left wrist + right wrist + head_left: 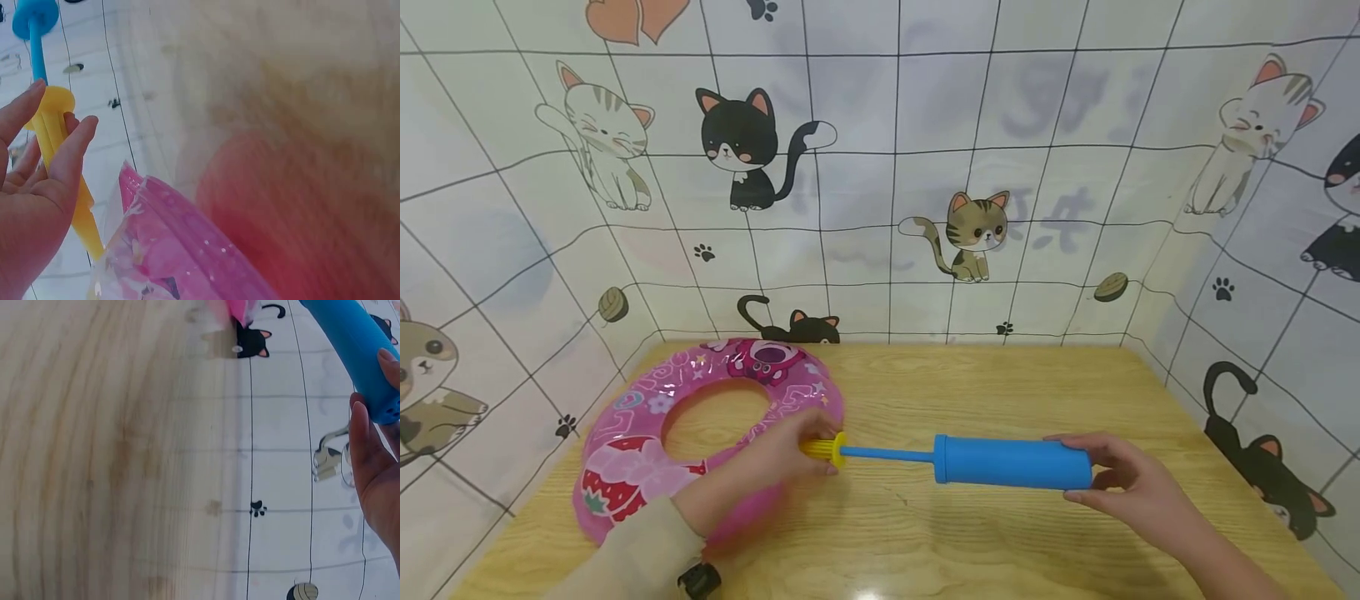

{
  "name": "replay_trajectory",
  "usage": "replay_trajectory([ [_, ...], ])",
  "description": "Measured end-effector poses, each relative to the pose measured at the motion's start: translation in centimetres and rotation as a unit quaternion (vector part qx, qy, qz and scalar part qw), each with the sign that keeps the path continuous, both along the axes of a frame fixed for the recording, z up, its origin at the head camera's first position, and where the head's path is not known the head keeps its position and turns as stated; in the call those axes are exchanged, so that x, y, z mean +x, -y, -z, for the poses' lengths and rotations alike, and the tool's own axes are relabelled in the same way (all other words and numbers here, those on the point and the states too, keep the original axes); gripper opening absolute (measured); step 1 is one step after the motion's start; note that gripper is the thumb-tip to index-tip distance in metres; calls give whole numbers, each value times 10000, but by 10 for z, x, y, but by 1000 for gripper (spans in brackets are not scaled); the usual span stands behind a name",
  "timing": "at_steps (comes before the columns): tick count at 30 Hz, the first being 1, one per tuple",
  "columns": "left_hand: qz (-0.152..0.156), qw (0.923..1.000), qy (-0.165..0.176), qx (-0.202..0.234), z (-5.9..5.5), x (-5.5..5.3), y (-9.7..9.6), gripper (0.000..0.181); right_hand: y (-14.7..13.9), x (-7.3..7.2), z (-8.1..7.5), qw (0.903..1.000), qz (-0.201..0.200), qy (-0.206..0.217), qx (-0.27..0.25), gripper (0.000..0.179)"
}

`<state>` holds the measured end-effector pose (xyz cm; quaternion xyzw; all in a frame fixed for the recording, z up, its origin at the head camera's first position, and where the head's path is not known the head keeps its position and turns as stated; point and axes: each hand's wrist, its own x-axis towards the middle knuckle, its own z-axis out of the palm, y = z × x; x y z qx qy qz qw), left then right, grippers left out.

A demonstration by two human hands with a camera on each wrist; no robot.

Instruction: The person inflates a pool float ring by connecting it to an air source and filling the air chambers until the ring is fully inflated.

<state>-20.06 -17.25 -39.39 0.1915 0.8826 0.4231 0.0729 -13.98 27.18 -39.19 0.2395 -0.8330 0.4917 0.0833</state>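
Observation:
A hand air pump with a blue barrel point(1015, 462) is held level above the wooden table, its thin blue rod point(887, 454) drawn out to the left. My left hand point(797, 454) grips the yellow nozzle end point(55, 128) of the pump, thumb and fingers around it. At the barrel's other end, my right hand point(1127, 483) holds the blue tube between thumb and fingers; small holes show in that end in the right wrist view. Under and behind my left hand lies a pink inflated swim ring point(625, 417), printed with strawberries and a bear.
The wooden tabletop point(970, 383) runs back to a white cloth wall point(865, 192) with a grid and cartoon cats. Similar cloth stands at the left and right sides. A dark strap device point(700, 579) sits at my left wrist.

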Motion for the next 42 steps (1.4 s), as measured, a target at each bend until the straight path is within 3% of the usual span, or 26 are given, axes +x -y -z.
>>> replay_trajectory([
  [8,275,9996,-113,39,-1,-14,8,39,-13,-6,-1,9999,-97,84,-71,55],
  [16,-63,9997,-217,83,2,-23,0,37,12,-26,5,9991,-248,96,-321,53],
  [22,-85,9995,-282,94,1,-23,-10,38,37,-41,11,9980,-383,244,-450,52],
  [28,-133,9993,-340,79,-3,-23,-19,38,62,-51,14,9963,-240,639,-517,52],
  [34,-91,9990,-439,40,-3,-25,-26,40,82,-52,14,9936,-100,975,-565,54],
  [42,31,9987,-495,82,-5,-21,-25,48,78,-49,12,9957,-35,840,-385,53],
])
